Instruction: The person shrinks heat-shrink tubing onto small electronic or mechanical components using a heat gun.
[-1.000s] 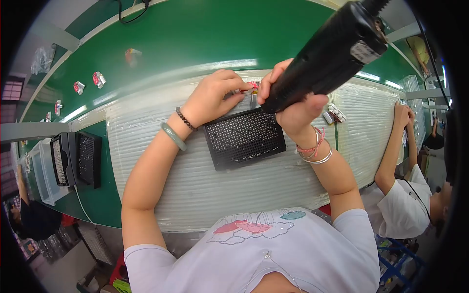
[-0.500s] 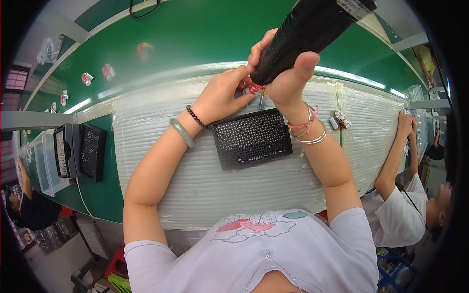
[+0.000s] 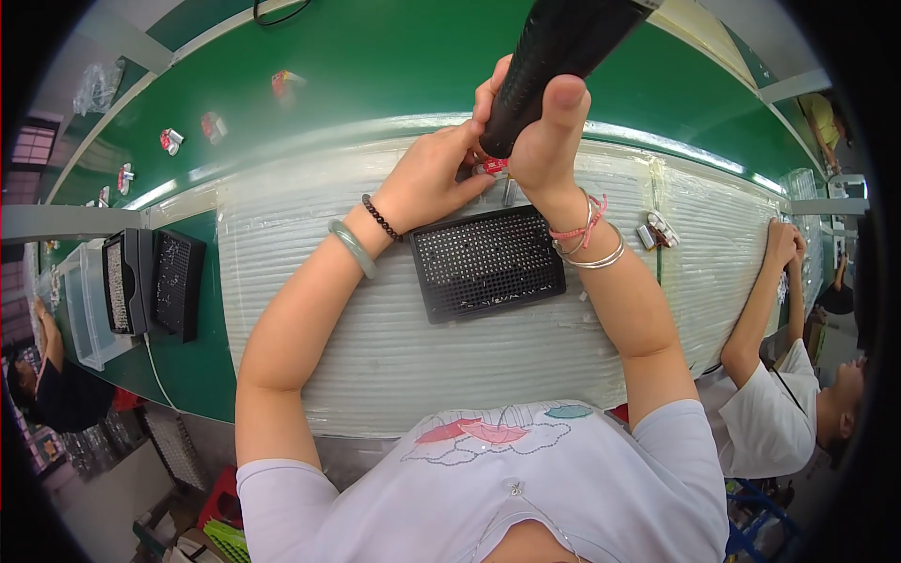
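From up here I see my right hand wrapped tight around a black electric screwdriver, its fingers closed on the barrel, the tool slanting up toward one o'clock with its tip down at a small red part. My left hand comes in from nine o'clock of that part, its fingers pinched together on it, holding it on the ribbed white mat that covers the table. Just at six o'clock of the red part lies a black perforated tray, flat on the mat between my forearms. At three o'clock of the tray, near my right wrist, sit a few small grey parts. Far out at three o'clock, another person's hand rests on the mat's edge.
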Available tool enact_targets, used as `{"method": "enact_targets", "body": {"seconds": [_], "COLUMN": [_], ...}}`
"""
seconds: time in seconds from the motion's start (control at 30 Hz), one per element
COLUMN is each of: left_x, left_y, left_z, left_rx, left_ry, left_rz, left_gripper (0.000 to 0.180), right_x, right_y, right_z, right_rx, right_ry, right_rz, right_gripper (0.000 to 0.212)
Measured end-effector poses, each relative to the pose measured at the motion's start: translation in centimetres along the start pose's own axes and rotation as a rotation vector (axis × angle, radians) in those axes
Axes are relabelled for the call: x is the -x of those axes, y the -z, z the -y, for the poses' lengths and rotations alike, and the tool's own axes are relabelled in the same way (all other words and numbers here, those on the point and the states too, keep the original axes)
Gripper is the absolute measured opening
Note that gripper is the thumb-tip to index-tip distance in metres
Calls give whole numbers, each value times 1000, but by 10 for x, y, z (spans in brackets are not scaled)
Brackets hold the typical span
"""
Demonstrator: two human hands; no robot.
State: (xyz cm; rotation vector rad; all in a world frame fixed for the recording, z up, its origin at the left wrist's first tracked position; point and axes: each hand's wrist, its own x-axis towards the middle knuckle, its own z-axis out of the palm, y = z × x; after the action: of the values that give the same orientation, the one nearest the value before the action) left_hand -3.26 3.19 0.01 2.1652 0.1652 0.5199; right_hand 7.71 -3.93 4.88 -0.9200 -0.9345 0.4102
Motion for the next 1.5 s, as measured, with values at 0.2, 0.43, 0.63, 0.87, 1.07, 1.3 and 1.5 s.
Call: {"method": "enact_targets", "body": {"seconds": [0.2,0.43,0.63,0.87,1.07,1.3,1.5], "left_x": [-2,-10,-54,4,9,-5,-3], "left_y": [0,6,-12,124,125,57,12], "left_z": [-1,-4,-40,60,98,15,-9], "left_rx": [-69,-36,1,-928,-932,-246,-89], "left_ry": [12,-19,-102,362,457,46,-34], "left_rz": [18,44,387,-621,-653,-299,12], "left_gripper": [31,28,20,26,32,19,23], "right_x": [2,-8,-27,-28,-3,39,47], "right_y": [1,5,41,35,29,38,27], "right_z": [-3,21,87,87,76,62,47], "right_rx": [36,31,-277,-256,-222,37,71], "right_ry": [27,39,235,277,4,-128,-126], "right_rz": [34,-31,76,86,56,27,-41], "right_gripper": [67,81,109,106,99,100,97]}}
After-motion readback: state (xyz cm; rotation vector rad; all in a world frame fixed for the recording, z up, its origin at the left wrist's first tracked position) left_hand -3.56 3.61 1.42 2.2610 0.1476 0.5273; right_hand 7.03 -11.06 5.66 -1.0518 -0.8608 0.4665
